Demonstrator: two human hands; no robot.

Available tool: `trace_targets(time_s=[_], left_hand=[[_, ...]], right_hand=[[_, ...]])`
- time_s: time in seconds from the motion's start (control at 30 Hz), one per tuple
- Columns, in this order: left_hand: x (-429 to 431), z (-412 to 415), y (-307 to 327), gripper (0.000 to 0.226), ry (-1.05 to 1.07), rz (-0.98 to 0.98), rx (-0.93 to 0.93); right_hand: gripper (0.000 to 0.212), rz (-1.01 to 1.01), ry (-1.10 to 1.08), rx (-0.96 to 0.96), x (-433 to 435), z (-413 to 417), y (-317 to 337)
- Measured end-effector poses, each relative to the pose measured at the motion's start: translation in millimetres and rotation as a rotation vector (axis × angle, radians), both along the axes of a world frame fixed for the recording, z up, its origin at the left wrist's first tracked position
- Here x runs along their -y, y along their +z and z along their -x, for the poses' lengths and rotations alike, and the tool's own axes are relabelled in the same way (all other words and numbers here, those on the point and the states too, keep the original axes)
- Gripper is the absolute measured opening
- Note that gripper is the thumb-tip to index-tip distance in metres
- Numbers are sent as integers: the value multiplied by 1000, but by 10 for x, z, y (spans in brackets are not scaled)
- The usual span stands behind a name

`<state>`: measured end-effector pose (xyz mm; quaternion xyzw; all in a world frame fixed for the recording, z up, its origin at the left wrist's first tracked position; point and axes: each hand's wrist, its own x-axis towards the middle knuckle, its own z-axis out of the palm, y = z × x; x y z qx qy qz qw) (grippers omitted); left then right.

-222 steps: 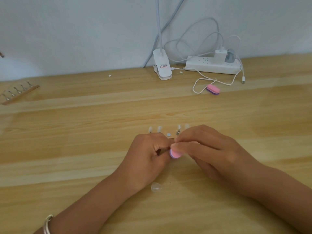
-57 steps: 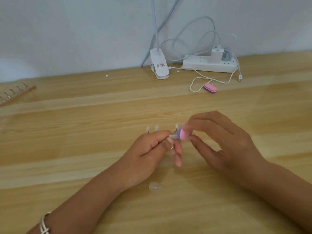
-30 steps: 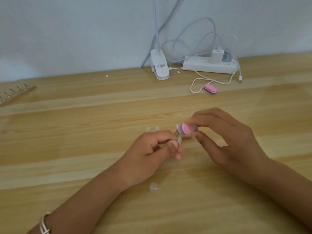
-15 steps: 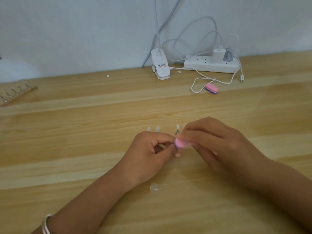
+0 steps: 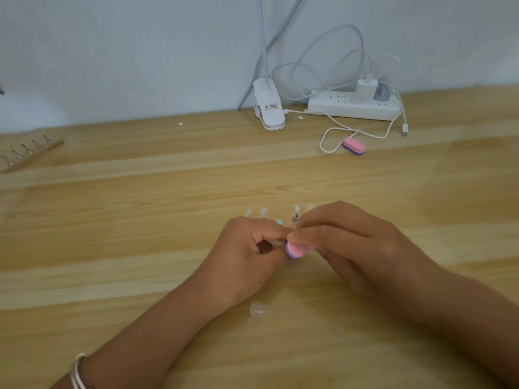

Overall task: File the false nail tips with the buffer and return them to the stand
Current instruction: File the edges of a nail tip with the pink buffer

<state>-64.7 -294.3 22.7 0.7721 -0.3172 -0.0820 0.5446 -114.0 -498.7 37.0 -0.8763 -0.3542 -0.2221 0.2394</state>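
Observation:
My right hand (image 5: 354, 245) pinches a small pink and purple buffer (image 5: 295, 250) at the table's middle. My left hand (image 5: 247, 254) is curled beside it, fingertips meeting the buffer; a false nail tip between its fingers is mostly hidden. Just behind the hands stands a row of clear nail tips (image 5: 264, 212) on metal holders, the stand under them hidden by my fingers. One loose clear nail tip (image 5: 257, 309) lies on the wood in front of my left wrist.
A second pink buffer (image 5: 354, 146) lies by a white cable at the back right. A power strip (image 5: 351, 106) and a white lamp clip (image 5: 269, 110) sit against the wall. A wooden stand with bare holders (image 5: 29, 153) is at the far left.
My right hand brought the buffer down and left from a raised position to meet my left fingertips again. The left hand stayed in place.

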Motion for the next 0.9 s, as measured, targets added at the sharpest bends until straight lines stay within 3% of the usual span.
trace_targets(time_s=[0.2,0.37,0.53,0.73,0.9], left_hand=[[7,-5,-19,15,17,17,-14],[-5,-3,-14,10,-9,18,-14],[8,-5,-20,14,27,11,-11],[4,7,7,9,10,18,-29],[5,6,-7,12,20,25,-46]], right_hand=[[27,10,-109,-4,181,-83,24],[26,25,-7,34,14,9,-10],[28,17,-95,30,137,-70,16],[29,72,-36,71,70,-37,-18],[22,-38,-102,62,94,-52,-8]])
